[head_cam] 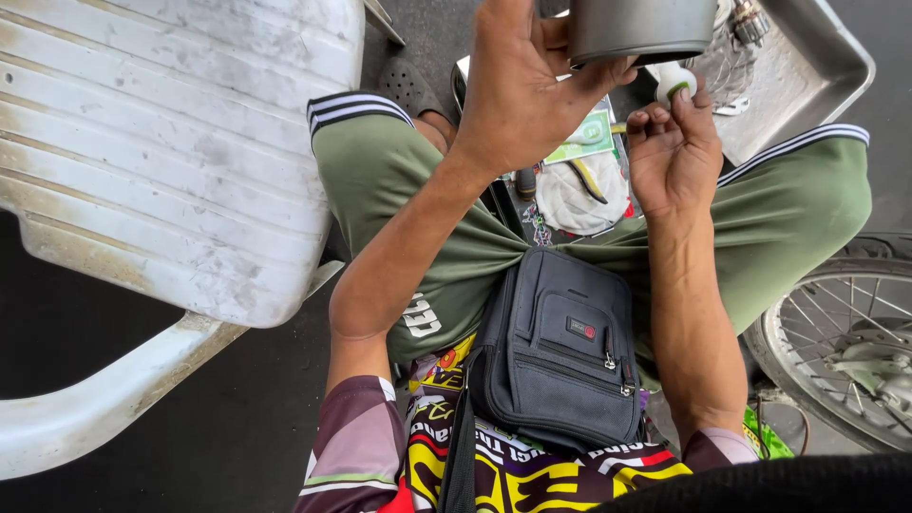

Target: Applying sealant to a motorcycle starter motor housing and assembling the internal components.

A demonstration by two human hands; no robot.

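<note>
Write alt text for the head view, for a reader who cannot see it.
Seated person's left hand holds a grey metal cylinder while the right hand pinches a small white bottle beneath it. A dark waist bag rests on green shorts; a spoked wheel stands beside.

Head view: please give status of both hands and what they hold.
Left hand grips grey metal cylinder from below. Right hand pinches small white bottle in its fingers. Bottle just under cylinder. Nothing between them.

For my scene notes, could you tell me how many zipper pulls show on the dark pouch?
2 on the dark pouch: one zipper pull at the small front pocket's right end, another just below it. Others may be hidden.
</note>
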